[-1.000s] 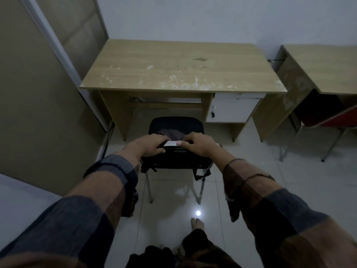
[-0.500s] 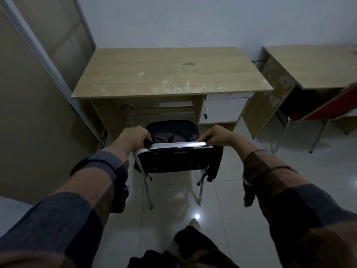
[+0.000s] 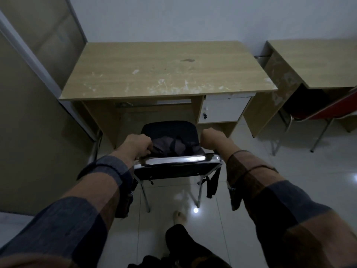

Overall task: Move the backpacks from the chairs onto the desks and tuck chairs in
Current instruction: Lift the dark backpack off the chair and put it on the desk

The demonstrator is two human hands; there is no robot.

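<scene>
A dark backpack (image 3: 174, 145) lies on the seat of a black chair (image 3: 173, 170) with a chrome back rail, which stands pulled out in front of a wooden desk (image 3: 164, 70). Both my arms reach over the chair back. My left hand (image 3: 138, 144) grips the backpack's left side with curled fingers. At the bag's right side my right hand (image 3: 212, 138) curls downward, its fingertips hidden. A strap (image 3: 212, 182) hangs down behind the chair's right side. The desk top is bare and scuffed.
A white drawer unit (image 3: 224, 110) sits under the desk's right side. A second wooden desk (image 3: 318, 62) stands to the right with a red chair (image 3: 328, 111) under it. A beige partition (image 3: 25, 113) closes the left. My bare foot (image 3: 179, 217) is on the glossy tiled floor.
My hands left the chair's top rail, spread apart and reached forward over it to the two sides of the backpack. The view has come closer to the chair.
</scene>
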